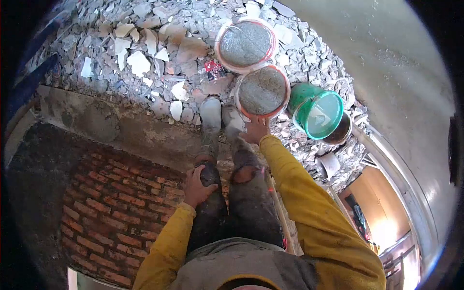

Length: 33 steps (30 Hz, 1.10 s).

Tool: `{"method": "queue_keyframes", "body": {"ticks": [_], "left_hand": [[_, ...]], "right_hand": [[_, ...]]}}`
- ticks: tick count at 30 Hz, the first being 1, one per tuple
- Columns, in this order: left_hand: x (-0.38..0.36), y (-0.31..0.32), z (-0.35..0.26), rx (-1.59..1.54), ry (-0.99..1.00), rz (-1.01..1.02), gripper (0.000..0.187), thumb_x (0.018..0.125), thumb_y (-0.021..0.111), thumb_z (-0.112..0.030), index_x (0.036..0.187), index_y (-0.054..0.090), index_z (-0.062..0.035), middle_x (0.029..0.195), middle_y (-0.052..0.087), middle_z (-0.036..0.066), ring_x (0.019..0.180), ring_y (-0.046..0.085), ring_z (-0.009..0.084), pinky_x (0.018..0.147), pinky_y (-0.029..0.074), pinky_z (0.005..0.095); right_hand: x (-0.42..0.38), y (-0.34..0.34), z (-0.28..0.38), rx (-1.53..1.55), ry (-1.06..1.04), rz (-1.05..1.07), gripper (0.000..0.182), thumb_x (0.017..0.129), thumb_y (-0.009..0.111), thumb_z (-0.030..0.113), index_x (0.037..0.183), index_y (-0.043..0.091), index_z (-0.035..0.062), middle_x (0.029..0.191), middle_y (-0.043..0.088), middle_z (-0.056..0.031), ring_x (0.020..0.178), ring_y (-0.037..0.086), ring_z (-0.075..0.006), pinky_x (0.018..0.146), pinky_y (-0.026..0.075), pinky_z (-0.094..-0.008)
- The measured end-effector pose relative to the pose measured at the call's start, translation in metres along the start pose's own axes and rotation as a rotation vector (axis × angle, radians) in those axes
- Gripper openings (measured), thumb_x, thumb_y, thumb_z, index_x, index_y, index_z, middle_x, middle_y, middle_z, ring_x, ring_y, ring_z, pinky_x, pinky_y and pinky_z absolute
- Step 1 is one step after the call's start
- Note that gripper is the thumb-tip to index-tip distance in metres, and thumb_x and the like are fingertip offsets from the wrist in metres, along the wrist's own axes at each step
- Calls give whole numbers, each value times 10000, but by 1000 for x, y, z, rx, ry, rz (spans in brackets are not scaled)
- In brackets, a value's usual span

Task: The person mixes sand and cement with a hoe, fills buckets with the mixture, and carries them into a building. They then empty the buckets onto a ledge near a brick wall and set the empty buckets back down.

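My left hand [197, 187] rests on my left knee, its fingers spread over the dark trouser leg. Farther forward, my right hand [256, 130] is at the near rim of a bucket of wet grey mortar [263, 92], beside my right shin; its fingertips are too small and partly hidden to tell whether they grip the rim. Touching that bucket on the far side is a second bucket of mortar [245, 43]. To the right, a green bucket [302, 104] leans with pale cloudy liquid inside.
Broken rubble [140, 63] covers the ground ahead, around a red and black packet [214, 70]. A concrete ledge [145, 130] borders exposed brickwork [116, 208] at lower left. Behind the green bucket sits a darker bucket [340, 130]. A curved metal rail [391, 159] runs down the right.
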<state>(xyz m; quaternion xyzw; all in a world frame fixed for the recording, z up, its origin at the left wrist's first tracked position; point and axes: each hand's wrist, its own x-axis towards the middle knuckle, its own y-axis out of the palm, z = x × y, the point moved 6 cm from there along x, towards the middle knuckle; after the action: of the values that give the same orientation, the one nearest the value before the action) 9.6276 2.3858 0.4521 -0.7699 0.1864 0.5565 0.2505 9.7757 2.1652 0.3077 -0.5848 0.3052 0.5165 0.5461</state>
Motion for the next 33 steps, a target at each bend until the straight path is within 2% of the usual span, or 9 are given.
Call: {"method": "queue_keyframes", "body": {"ticks": [10, 17, 21, 23, 26, 29, 30, 32, 33], "left_hand": [[-13, 33, -1, -122, -30, -41, 790, 678, 780, -360, 1330, 402, -124, 1306, 322, 197, 1184, 388, 410, 999, 365, 488], [-9, 55, 16, -114, -45, -100, 803, 666, 778, -392, 1330, 405, -138, 1307, 355, 224, 1204, 370, 424, 997, 359, 493], [-20, 59, 35, -234, -42, -198, 813, 663, 773, -415, 1335, 401, -147, 1362, 314, 227, 1231, 355, 423, 994, 362, 501], [-22, 60, 24, -165, -90, -119, 863, 657, 781, -454, 1362, 379, -162, 1399, 280, 238, 1274, 319, 440, 1016, 339, 519], [-34, 50, 20, -355, -139, -62, 860, 662, 765, -480, 1366, 376, -175, 1415, 263, 239, 1288, 306, 426, 1036, 315, 519], [-30, 65, 38, -533, -12, -143, 872, 667, 752, -511, 1374, 367, -176, 1421, 261, 228, 1306, 280, 419, 1048, 293, 523], [-33, 63, 40, -568, 0, -184, 872, 667, 752, -511, 1374, 367, -176, 1421, 261, 228, 1306, 280, 419, 1048, 293, 523], [-47, 61, 48, -562, 87, -306, 876, 657, 762, -505, 1341, 398, -97, 1385, 294, 204, 1295, 309, 381, 1038, 323, 478], [-56, 60, 60, -601, 68, -356, 876, 657, 762, -505, 1341, 398, -97, 1385, 294, 204, 1295, 309, 381, 1038, 323, 478]], "right_hand": [[-8, -11, -3, 212, 19, -245, 527, 770, 628, 443, 1196, 562, 141, 1344, 409, -140, 1246, 410, -342, 1059, 220, -553], [-18, -203, -58, 480, 211, -1306, 534, 733, 674, 458, 1002, 618, 0, 960, 610, -192, 934, 577, -371, 841, 436, -453], [50, -209, -25, 108, -509, -672, 390, 850, 569, 394, 1045, 654, 69, 930, 659, -168, 896, 626, -343, 778, 477, -405], [35, -217, -12, 330, -379, -547, 321, 891, 518, 303, 1098, 655, 101, 1012, 666, -144, 924, 628, -312, 810, 471, -406], [63, -225, -18, 632, -491, -757, 342, 923, 529, 285, 862, 611, -41, 679, 557, -116, 649, 514, -218, 616, 423, -350], [52, -239, -15, 297, -548, -769, 360, 930, 511, 304, 804, 592, -23, 632, 487, -45, 610, 459, -166, 540, 400, -335], [67, -241, -38, 909, -346, -507, 333, 936, 493, 304, 770, 582, 30, 624, 470, 10, 586, 428, -114, 486, 369, -316], [86, -290, -45, 570, -474, -792, 305, 931, 490, 320, 765, 597, 88, 659, 515, 27, 566, 449, -75, 487, 368, -287], [75, -302, -20, 816, -264, -474, 337, 921, 500, 332, 867, 647, 34, 720, 577, -21, 591, 499, -102, 514, 394, -280]]}}
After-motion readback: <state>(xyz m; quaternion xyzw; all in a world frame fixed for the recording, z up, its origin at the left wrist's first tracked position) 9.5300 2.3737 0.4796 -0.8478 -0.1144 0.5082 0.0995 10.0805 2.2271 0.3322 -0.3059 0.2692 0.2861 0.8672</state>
